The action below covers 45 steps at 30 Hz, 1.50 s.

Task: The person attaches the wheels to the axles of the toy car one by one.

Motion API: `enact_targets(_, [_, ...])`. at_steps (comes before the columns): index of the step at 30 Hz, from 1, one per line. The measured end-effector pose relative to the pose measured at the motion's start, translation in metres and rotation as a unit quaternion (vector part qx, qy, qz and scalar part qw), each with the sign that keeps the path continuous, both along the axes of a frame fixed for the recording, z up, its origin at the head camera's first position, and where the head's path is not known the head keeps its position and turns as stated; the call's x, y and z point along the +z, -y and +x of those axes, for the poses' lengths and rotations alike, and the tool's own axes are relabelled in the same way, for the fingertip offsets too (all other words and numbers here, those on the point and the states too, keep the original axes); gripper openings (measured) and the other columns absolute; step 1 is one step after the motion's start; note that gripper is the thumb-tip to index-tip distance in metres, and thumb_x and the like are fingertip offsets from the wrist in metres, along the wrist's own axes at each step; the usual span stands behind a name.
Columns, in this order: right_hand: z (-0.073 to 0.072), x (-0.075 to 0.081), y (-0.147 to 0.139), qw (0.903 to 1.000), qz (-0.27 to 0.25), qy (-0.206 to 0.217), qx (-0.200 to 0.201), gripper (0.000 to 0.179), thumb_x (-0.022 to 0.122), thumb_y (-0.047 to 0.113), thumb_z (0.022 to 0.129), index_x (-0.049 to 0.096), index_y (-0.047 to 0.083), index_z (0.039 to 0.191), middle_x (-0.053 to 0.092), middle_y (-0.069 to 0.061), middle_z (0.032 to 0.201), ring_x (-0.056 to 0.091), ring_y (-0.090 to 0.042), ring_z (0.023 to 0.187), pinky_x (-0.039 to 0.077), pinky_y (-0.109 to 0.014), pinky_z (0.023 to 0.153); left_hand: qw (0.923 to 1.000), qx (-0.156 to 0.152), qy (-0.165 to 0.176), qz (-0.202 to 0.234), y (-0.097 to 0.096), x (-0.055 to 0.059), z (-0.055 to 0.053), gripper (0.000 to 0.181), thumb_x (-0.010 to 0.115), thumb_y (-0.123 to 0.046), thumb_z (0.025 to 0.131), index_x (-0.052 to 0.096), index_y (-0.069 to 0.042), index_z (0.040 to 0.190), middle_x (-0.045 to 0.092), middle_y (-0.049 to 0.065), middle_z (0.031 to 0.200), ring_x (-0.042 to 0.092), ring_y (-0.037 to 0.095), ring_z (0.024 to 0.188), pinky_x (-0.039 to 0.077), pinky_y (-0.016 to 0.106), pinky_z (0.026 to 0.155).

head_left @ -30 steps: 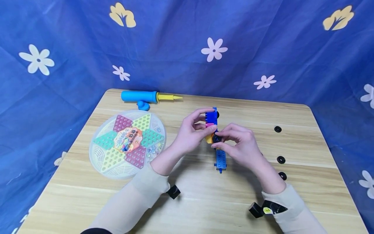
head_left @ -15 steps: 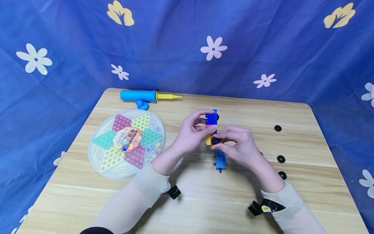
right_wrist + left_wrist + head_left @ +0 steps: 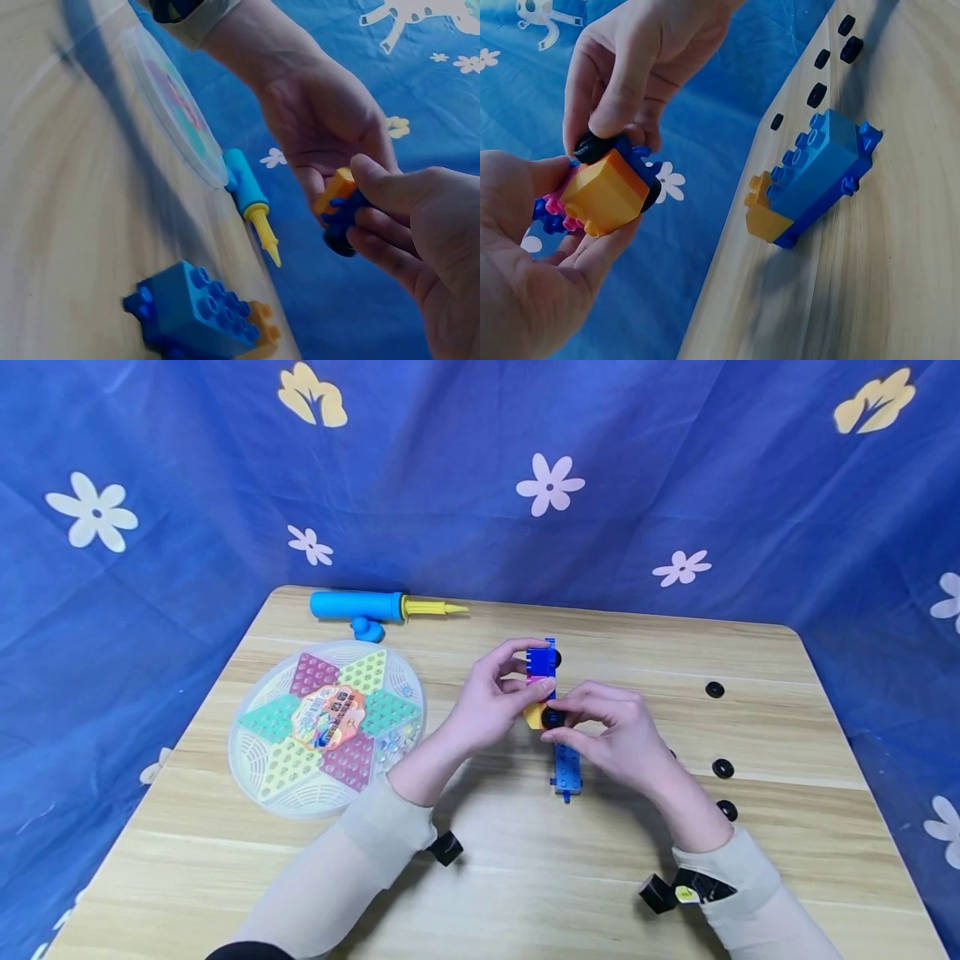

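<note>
– What are that left hand's fingers gripping?
– A block toy, held above the table near a blue brick; the right hand pinches its black wheel

The left grip and right grip hold an orange-and-blue toy; on the desk lie a round board, a pump and a blue-and-orange block.

Faintly glossy plastic toy bricks, translucent plastic game board, smooth wood-grained tabletop, creased matt cloth backdrop.
</note>
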State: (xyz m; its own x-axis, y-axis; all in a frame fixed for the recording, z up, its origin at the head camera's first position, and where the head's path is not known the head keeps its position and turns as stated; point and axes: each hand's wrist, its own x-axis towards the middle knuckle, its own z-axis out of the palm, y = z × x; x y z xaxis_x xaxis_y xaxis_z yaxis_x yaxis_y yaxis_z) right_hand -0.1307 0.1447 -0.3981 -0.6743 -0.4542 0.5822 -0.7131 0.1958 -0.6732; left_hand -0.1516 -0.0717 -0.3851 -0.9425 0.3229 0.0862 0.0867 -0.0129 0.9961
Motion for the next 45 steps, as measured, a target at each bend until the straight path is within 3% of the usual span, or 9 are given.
enact_targets(8, [-0.007, 0.007, -0.019, 1.0, 0.0, 0.001, -0.007, 0.037, 0.093, -0.009, 0.074, 0.081, 0.003, 0.107, 0.075, 0.0, 0.095, 0.074, -0.015, 0.08, 0.062, -0.028, 0.079, 1.0, -0.001, 0.009, -0.002, 0.004, -0.002, -0.003, 0.044, 0.073, -0.009, 0.102, 0.061, -0.021, 0.142, 0.065, 0.018, 0.116, 0.077, 0.031, 0.091, 0.062, 0.035, 0.071])
enact_targets(18, [-0.026, 0.01, -0.066, 0.9952, 0.012, 0.003, -0.097, 0.041, 0.093, -0.015, 0.07, 0.08, 0.001, 0.105, 0.075, -0.003, 0.098, 0.074, -0.015, 0.081, 0.061, -0.025, 0.082, 0.9996, 0.011, 0.022, -0.011, 0.011, -0.001, -0.003, 0.046, 0.074, -0.008, 0.101, 0.061, -0.023, 0.143, 0.065, 0.017, 0.117, 0.076, 0.033, 0.091, 0.057, 0.031, 0.066])
enact_targets(24, [-0.043, 0.005, -0.096, 0.9848, 0.05, -0.01, -0.166, 0.035, 0.092, -0.011, 0.074, 0.08, 0.0, 0.105, 0.075, -0.003, 0.097, 0.072, -0.007, 0.08, 0.059, -0.018, 0.078, 0.9994, 0.018, 0.023, -0.018, 0.015, -0.002, -0.004, 0.046, 0.073, -0.009, 0.102, 0.061, -0.025, 0.143, 0.064, 0.016, 0.116, 0.075, 0.032, 0.09, 0.058, 0.033, 0.067])
enact_targets(27, [-0.05, -0.001, -0.111, 0.9768, 0.067, 0.005, -0.203, 0.031, 0.092, -0.007, 0.078, 0.08, -0.001, 0.106, 0.075, -0.006, 0.098, 0.07, 0.0, 0.079, 0.057, -0.014, 0.074, 0.9992, 0.021, 0.024, -0.022, 0.017, -0.003, -0.005, 0.047, 0.074, -0.01, 0.101, 0.061, -0.027, 0.143, 0.065, 0.015, 0.117, 0.075, 0.031, 0.09, 0.06, 0.033, 0.069])
enact_targets(30, [-0.056, -0.007, -0.126, 0.9671, 0.076, 0.049, -0.238, 0.029, 0.091, -0.001, 0.082, 0.079, -0.001, 0.109, 0.075, -0.009, 0.102, 0.07, 0.001, 0.08, 0.056, -0.013, 0.073, 0.9993, 0.02, 0.023, -0.023, 0.018, -0.004, -0.006, 0.048, 0.074, -0.01, 0.101, 0.061, -0.027, 0.144, 0.065, 0.015, 0.118, 0.075, 0.031, 0.089, 0.059, 0.032, 0.068])
enact_targets(33, [-0.061, -0.015, -0.144, 0.9536, 0.098, 0.093, -0.269, 0.032, 0.089, 0.008, 0.087, 0.078, 0.0, 0.116, 0.073, -0.013, 0.111, 0.072, -0.011, 0.087, 0.054, -0.011, 0.076, 0.9993, 0.02, 0.023, -0.023, 0.019, -0.004, -0.006, 0.047, 0.074, -0.01, 0.101, 0.061, -0.027, 0.144, 0.065, 0.016, 0.117, 0.075, 0.031, 0.089, 0.06, 0.032, 0.069])
enact_targets(38, [-0.069, -0.034, -0.174, 0.9281, 0.145, 0.127, -0.319, 0.043, 0.087, 0.02, 0.091, 0.073, -0.003, 0.125, 0.069, -0.022, 0.122, 0.069, -0.04, 0.1, 0.046, -0.011, 0.076, 0.9991, 0.021, 0.023, -0.028, 0.021, -0.007, -0.007, 0.047, 0.074, -0.008, 0.101, 0.062, -0.026, 0.143, 0.066, 0.016, 0.116, 0.075, 0.031, 0.087, 0.062, 0.034, 0.071])
enact_targets(41, [-0.07, -0.048, -0.19, 0.9111, 0.166, 0.147, -0.348, 0.048, 0.086, 0.024, 0.093, 0.07, -0.005, 0.128, 0.066, -0.024, 0.125, 0.068, -0.044, 0.103, 0.043, -0.01, 0.073, 0.999, 0.018, 0.024, -0.034, 0.022, -0.007, -0.007, 0.047, 0.074, -0.008, 0.101, 0.062, -0.025, 0.143, 0.067, 0.016, 0.115, 0.074, 0.031, 0.086, 0.062, 0.034, 0.072])
enact_targets(45, [-0.071, -0.063, -0.203, 0.8936, 0.191, 0.171, -0.369, 0.053, 0.085, 0.03, 0.093, 0.069, -0.005, 0.13, 0.064, -0.026, 0.126, 0.066, -0.043, 0.106, 0.046, -0.023, 0.077, 0.9987, 0.019, 0.03, -0.036, 0.024, -0.008, -0.007, 0.048, 0.074, -0.009, 0.101, 0.062, -0.027, 0.143, 0.067, 0.015, 0.115, 0.074, 0.03, 0.086, 0.059, 0.031, 0.068])
